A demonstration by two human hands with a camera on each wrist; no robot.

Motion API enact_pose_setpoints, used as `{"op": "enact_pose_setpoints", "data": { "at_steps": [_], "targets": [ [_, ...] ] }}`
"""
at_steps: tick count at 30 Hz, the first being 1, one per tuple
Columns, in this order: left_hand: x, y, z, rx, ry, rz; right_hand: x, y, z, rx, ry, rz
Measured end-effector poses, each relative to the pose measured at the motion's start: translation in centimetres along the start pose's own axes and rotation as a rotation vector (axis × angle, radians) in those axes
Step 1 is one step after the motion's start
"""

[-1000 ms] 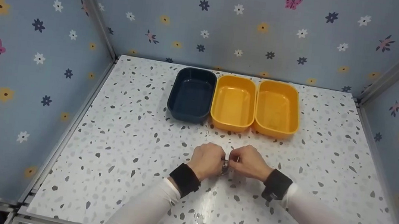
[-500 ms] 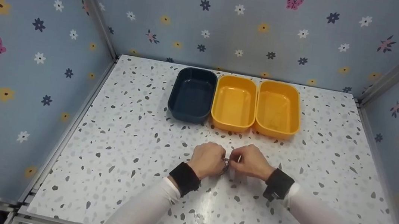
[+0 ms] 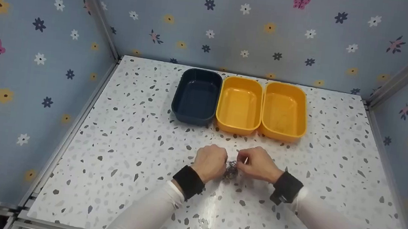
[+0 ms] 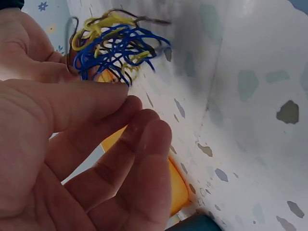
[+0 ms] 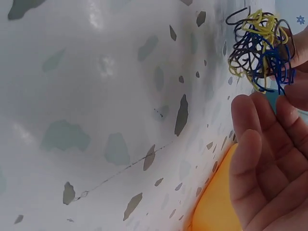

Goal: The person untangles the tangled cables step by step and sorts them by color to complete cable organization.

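- Blue, yellow and dark strands, snarled into a loose tangle: located between the two hands, over the surface; several loose ends stick out. Whether its lowest loops touch the surface cannot be told.
- Left hand: thumb and forefinger pinch the edge of the tangle; the other fingers are bent beside them, as the left wrist view shows.
- Right hand: thumb and forefinger grasp the opposite side of the tangle; the remaining fingers are partly curled beneath, seen in the right wrist view.
- Black bands, one on each wrist: left band and right band, both above white sleeves.
- White speckled surface: shows grey and dark chips and a bright reflection in front of the hands.
- Dark blue bin: beyond the hands, leftmost of a close row near the back edge.
- Middle yellow bin and right yellow bin: side by side, completing the row.
- Blue-grey back panel: printed with flowers and butterflies; similar panels rise at either side, with metal posts at the corners.
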State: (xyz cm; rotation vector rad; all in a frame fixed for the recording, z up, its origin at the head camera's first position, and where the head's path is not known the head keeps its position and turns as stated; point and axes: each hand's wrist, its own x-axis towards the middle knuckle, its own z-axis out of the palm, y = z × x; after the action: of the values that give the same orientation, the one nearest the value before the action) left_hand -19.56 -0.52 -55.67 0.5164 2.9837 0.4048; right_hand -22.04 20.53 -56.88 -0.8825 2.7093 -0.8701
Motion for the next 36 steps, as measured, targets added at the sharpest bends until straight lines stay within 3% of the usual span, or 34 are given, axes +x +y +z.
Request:
{"op": "enact_pose_setpoints", "data": {
  "at_steps": [5,13,21,30,36],
  "targets": [
    [0.01,-0.17,0.01,-0.076,-0.027,-0.038,-0.14,0.26,-0.04,0.038,0.004,0.017],
    [-0.11,-0.15,-0.29,-0.262,-0.085,0.007,-0.05,0.17,0.12,0.139,-0.002,0.082],
    [0.07,-0.36,-0.14,-0.188,-0.057,0.038,0.02,0.09,0.05,0.201,-0.026,0.118],
    [0.22,-0.68,-0.15,-0.219,-0.115,0.020,-0.14,0.43,0.30,0.204,-0.060,0.086],
    [0.30,-0.58,0.00,-0.189,-0.123,0.012,-0.14,0.36,0.23,0.167,-0.057,0.071]
  ]
}}
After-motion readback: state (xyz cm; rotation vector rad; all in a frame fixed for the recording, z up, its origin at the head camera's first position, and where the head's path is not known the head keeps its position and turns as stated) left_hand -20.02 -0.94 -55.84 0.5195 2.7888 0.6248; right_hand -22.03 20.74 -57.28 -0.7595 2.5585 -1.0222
